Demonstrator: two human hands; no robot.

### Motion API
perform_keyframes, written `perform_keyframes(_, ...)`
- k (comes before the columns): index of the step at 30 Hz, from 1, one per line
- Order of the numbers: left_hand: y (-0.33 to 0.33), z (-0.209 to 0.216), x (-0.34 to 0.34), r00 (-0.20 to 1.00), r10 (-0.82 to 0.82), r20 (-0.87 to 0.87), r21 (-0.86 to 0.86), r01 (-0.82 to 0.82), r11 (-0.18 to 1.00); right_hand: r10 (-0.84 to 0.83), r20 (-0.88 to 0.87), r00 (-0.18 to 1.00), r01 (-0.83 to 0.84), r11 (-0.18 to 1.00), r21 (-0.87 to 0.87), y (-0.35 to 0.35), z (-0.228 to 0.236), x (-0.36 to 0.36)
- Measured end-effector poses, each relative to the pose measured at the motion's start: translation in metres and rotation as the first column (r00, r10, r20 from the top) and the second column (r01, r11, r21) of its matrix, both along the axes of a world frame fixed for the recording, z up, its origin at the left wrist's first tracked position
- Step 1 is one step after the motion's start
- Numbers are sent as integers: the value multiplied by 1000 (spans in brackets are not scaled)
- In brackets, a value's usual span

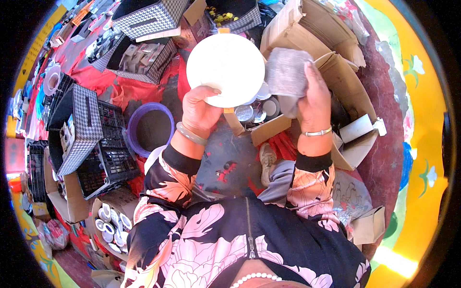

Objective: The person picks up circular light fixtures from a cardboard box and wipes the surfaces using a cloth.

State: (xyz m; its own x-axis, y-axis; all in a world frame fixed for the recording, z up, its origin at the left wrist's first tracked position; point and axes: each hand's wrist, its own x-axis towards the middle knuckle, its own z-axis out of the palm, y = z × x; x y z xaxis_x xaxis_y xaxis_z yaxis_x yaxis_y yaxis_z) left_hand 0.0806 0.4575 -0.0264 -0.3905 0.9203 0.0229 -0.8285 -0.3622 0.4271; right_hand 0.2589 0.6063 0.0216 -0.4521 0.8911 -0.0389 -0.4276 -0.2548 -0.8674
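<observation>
My left hand [200, 109] is closed on the near edge of a flat, round white disc [226, 65], thumb on top and fingers underneath. The disc is glaringly bright, and its exact kind does not show. To its right, my right hand [315, 102] grips a grey folded cloth [287, 72], slightly smeared by motion. A narrow gap separates cloth and disc. Below them an open cardboard box [271, 132] holds several round, shiny and white pieces, partly hidden by my hands and the disc.
At left are a purple-rimmed bucket [132, 130], a black plastic crate [98, 180] and checked fabric bins [84, 122]. A carton of white round parts [111, 225] stands lower left. Large cardboard boxes [353, 86] crowd the right, near a yellow painted wall [425, 144].
</observation>
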Motion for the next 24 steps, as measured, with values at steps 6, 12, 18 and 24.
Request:
perform_keyframes(6, 0, 7, 5, 996, -52, -75, -41, 49, 998, 402, -99, 910, -397, 915, 71, -12, -13, -9)
perform_keyframes(12, -1, 10, 6, 956, -99, -276, -159, 56, 986, 289, 150, 946, -313, 933, 177, -10, -16, -6)
perform_keyframes(18, -8, 16, 6, 862, -254, -439, -124, 223, 967, 198, 347, 917, -306, 906, 291, -13, -4, -1)
perform_keyframes(24, 5, 19, 10, 842, -53, -537, -149, -33, 988, -56, 321, 945, -111, 872, 478, -18, 1, 3)
